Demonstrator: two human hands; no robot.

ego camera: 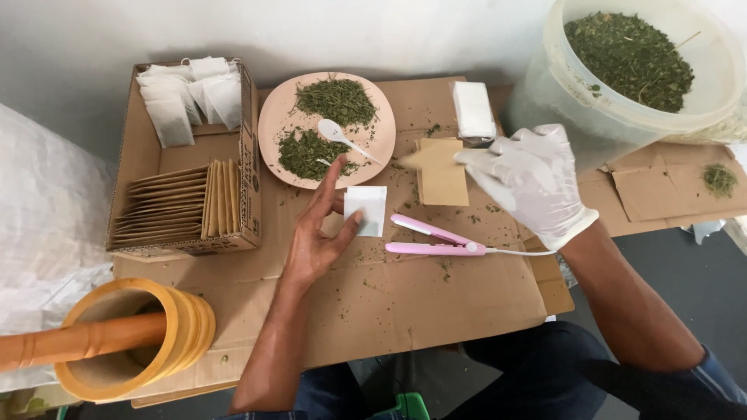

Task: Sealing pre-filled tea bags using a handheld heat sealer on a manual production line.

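Note:
My bare left hand (311, 241) pinches a small white paper sachet (366, 208) between thumb and fingers, just above the cardboard-covered table (389, 311). My right hand (533, 183), in a white glove and blurred, hovers over a stack of brown paper envelopes (445, 187). Its fingertips appear to grip one brown envelope (411, 160) by the edge. A pink mini heat sealer (432, 239) with a white cord lies between the hands. Behind it sits a pink plate (272, 124) with two heaps of dried green leaves and a white spoon (336, 134).
A cardboard box (250, 163) at the left holds white sachets and a row of brown envelopes. A stack of white sachets (473, 109) lies at the back. A large white bucket (556, 78) of dried leaves stands far right. A wooden mortar (179, 334) with pestle is near left.

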